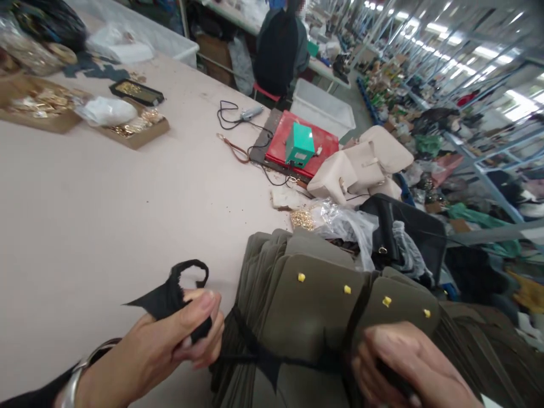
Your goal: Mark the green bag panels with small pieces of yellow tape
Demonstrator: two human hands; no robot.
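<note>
Roughly midway, I'd judge: the black strip [164,300] crosses the olive panels [314,300], but I see no knot and its ends look unjoined. I've got the left hand [187,328] clamped on one bunched end, left of the panels; the right hand [408,354], blurred, is curled over them, seemingly gripping the other end, strip spanning between.
</note>
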